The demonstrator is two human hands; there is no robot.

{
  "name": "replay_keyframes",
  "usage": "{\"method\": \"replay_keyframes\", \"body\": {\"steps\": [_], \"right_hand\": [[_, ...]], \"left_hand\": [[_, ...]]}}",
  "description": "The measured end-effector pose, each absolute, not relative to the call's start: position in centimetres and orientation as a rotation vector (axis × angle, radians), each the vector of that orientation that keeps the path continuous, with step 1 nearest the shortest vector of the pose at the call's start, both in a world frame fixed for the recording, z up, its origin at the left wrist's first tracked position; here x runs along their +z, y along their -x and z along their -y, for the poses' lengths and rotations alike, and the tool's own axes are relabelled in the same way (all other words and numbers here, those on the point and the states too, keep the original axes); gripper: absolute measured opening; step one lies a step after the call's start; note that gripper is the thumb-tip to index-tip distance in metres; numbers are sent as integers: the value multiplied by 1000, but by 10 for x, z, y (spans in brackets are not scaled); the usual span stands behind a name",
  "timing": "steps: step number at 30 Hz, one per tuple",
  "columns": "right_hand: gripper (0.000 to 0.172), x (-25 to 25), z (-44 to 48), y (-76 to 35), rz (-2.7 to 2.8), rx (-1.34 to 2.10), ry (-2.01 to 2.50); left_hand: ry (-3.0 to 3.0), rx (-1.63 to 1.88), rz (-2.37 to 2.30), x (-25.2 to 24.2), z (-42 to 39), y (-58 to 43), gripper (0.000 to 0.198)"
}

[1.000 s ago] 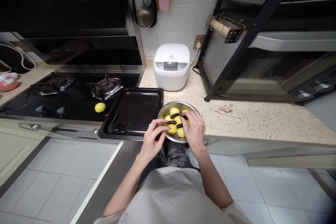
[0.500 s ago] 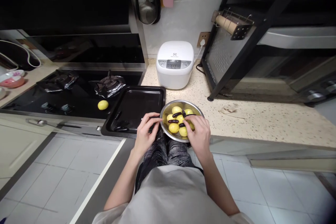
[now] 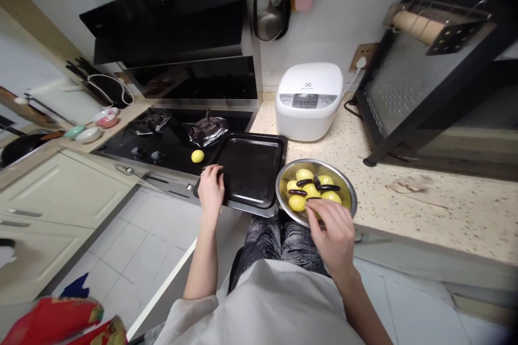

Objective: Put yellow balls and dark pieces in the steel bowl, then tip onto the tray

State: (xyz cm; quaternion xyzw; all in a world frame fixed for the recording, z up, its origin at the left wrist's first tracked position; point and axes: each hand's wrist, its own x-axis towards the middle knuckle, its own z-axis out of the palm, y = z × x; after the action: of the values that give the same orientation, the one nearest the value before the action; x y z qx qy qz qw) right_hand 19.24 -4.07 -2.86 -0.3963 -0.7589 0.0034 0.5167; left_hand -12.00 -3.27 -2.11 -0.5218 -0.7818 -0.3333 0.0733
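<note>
In the head view, my left hand [image 3: 211, 187] is over the left front corner of a black baking tray [image 3: 253, 170]. Its fingers curl downward, and what they hold, if anything, is hidden. My right hand [image 3: 334, 230] reaches over the front rim of a steel bowl [image 3: 350, 199]. Thumb and fingers are drawn together there; their tips are close to the fruit, and I cannot see anything between them. Inside the bowl lie several yellow, lemon-like fruits [image 3: 297, 204] with dark purple, finger-shaped pieces [image 3: 330, 187] on top.
One yellow fruit [image 3: 197, 156] rests on the black gas hob [image 3: 174, 143], left of the tray. A white rice cooker [image 3: 309, 102] stands behind the bowl. To the right is a black rack [image 3: 372, 97]; crumpled scraps [image 3: 410, 184] lie on the speckled counter [image 3: 465, 194].
My view has swung left. My left hand has moved from the bowl's left rim to the tray's left front corner, over the dark pieces seen there. My right hand has shifted toward the bowl's front.
</note>
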Motion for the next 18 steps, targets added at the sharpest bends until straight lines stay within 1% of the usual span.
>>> {"method": "replay_keyframes", "body": {"steps": [5, 11, 18], "right_hand": [[16, -27, 44, -190, 1831, -13, 922], [18, -32, 47, -189, 1843, 8, 932], [19, -27, 50, -187, 1844, 13, 924]], "left_hand": [[1492, -853, 2525, -29, 31, 132, 28], [1443, -775, 2617, -31, 29, 134, 25], [1400, -768, 2645, -29, 28, 134, 18]]}}
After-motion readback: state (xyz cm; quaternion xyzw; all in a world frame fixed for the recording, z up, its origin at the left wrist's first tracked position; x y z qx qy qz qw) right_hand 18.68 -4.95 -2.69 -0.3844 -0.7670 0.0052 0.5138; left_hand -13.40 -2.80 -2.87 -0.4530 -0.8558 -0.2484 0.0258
